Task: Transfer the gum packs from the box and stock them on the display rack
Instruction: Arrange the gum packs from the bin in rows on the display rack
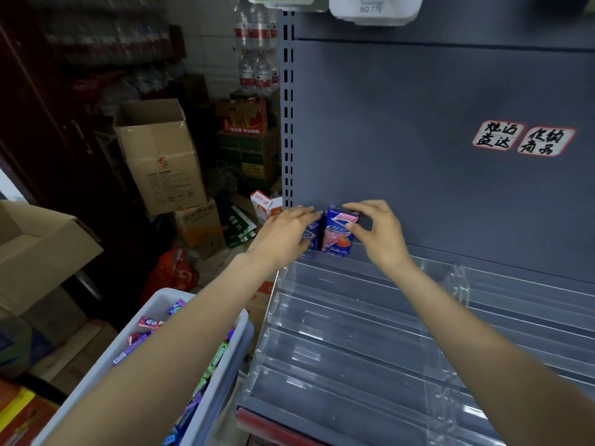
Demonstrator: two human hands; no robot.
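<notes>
- Gum packs: a blue-and-pink upright gum pack stands on the top tier of the clear acrylic stepped display rack, touching a second blue pack at its left.
- Right hand pinches the pink pack's top.
- Left hand, fingers nearly straight, touches the second pack.
- White plastic box left of the rack holds more gum.

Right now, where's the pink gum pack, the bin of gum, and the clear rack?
pink gum pack (338, 235), head view, its front face
bin (151, 305), head view, its white rim
clear rack (338, 320), head view, a bare tier
</notes>
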